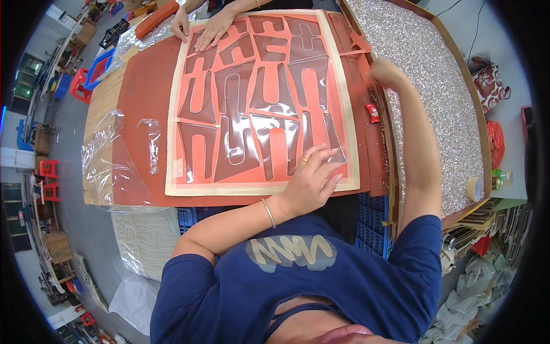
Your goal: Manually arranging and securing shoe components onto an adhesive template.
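My left hand (312,180) hovers over the near right part of a cream-bordered template panel (263,190). Its fingers are bent but apart, with nothing in them. Red sheet shows through the panel's cut-out shapes, and glossy clear film covers the dark pieces (236,114). Over on the right, my right hand (385,73) is at the wooden rim between the red sheet (143,74) and a glitter-filled tray. Motion blurs its fingers, so whether they hold anything cannot be told. A thin red strip (359,45) lies just beyond that hand.
Another person's hands (215,30) press on the panel's far left corner. Silver glitter (435,86) fills the tray at right, with a tape roll (474,188) in its near corner. A small red packet (373,113) lies by the rim. Clear plastic film (103,152) covers the board's left side.
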{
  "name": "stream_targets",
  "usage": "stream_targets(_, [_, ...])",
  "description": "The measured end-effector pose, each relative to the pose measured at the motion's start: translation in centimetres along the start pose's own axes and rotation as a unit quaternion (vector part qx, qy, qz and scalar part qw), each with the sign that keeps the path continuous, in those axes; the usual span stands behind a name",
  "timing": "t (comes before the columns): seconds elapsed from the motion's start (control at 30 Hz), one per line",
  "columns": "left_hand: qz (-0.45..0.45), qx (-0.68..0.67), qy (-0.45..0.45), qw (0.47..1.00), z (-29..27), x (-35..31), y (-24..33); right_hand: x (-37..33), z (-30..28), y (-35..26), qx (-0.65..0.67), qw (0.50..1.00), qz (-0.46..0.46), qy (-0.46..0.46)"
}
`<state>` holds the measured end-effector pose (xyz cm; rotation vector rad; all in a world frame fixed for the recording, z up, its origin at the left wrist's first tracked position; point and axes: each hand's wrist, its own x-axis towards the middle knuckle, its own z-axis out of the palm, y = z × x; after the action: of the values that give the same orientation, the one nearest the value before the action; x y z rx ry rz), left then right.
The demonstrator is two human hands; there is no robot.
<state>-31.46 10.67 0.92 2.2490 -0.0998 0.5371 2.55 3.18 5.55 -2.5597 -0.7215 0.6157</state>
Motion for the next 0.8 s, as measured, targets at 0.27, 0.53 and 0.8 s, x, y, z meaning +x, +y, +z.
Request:
stream_targets(0.27, [-0.319,-0.656,-0.090,0.678,-0.5,0.6,1.4,-15.6,8.8,-3.6,0.222,0.956,-0.141,-0.128])
stream_targets(0.53, [-0.476,-0.512,-0.021,0.715,-7.8,-4.1,-2.4,-7.6,12.9,-13.0,0.246,0.947,-0.151,-0.138])
stream_targets(0.8, [-0.395,-0.159,0.141,0.894,-10.6,-5.6,-10.3,1.9,19.4,-19.9,0.367,0.897,-0.198,-0.143])
